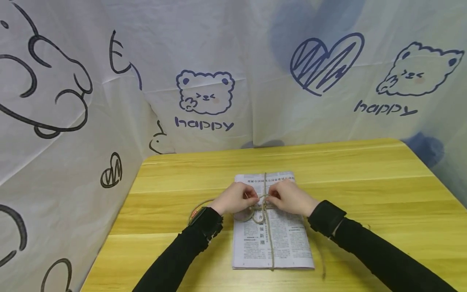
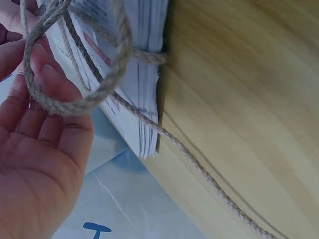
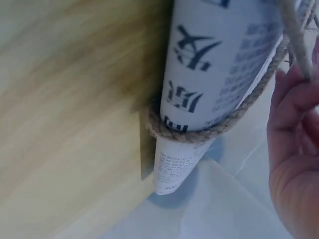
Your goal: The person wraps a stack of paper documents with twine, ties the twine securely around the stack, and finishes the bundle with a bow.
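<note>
A stack of folded newspapers (image 1: 249, 243) lies on the table, with twine (image 1: 270, 239) passed round it lengthwise and crosswise. Over the crossing in the head view, my left hand (image 1: 235, 198) pinches the twine between thumb and fingers. Opposite it, my right hand (image 1: 292, 198) pinches another part of the twine. A loose loop (image 2: 75, 108) hangs in front of the left fingers in the left wrist view. The right wrist view has one twine strand (image 3: 199, 135) wrapped over the stack's edge, beside the right hand (image 3: 294, 144). The crossing itself is partly hidden by the fingers.
The wood-grained table (image 1: 175, 178) extends around the stack. One twine tail (image 1: 198, 204) curves out by the left wrist, and another tail (image 1: 322, 263) trails past the stack's right side. White sheeting (image 1: 266, 113) with drawn bears and hearts stands behind and beside the table.
</note>
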Demonstrator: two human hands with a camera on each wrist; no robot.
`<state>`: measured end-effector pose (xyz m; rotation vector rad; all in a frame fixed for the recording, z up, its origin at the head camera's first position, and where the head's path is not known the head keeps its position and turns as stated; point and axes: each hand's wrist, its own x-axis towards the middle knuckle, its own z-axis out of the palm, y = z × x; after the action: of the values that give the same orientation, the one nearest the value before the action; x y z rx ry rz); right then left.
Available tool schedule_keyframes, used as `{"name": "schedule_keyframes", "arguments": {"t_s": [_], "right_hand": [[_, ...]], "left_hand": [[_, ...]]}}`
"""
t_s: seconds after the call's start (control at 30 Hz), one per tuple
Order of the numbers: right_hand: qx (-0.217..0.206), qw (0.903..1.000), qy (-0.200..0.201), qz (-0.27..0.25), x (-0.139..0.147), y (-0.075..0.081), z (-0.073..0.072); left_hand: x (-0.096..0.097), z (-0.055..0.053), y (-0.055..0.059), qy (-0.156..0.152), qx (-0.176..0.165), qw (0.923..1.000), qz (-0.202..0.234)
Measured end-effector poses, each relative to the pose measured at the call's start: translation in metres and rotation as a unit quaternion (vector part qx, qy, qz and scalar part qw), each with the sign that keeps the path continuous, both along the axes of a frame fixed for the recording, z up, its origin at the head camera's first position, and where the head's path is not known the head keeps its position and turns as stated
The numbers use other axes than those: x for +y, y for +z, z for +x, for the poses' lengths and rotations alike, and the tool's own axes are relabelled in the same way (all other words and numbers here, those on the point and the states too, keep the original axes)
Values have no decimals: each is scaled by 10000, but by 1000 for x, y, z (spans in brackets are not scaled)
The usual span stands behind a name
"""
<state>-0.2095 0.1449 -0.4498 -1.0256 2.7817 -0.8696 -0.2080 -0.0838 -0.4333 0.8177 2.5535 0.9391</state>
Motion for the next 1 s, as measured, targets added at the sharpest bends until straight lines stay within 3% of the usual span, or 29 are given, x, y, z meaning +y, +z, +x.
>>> {"name": "schedule_keyframes", "arguments": {"t_s": [0.27,0.53,0.73,1.0], "right_hand": [[-752,9958,296,-422,5,0,-3],[-1575,9837,366,-787,11,1,-7],[-1416,9868,276,-732,7,-1,-8],[-511,9980,-332,-161,-5,-3,-9]], "left_hand": [[-3,1,-2,98,-50,9999,-6],[-5,1,-2,80,-46,9999,51],[-3,3,-1,58,-141,9999,80],[0,3,-1,-26,-111,9998,179]]}}
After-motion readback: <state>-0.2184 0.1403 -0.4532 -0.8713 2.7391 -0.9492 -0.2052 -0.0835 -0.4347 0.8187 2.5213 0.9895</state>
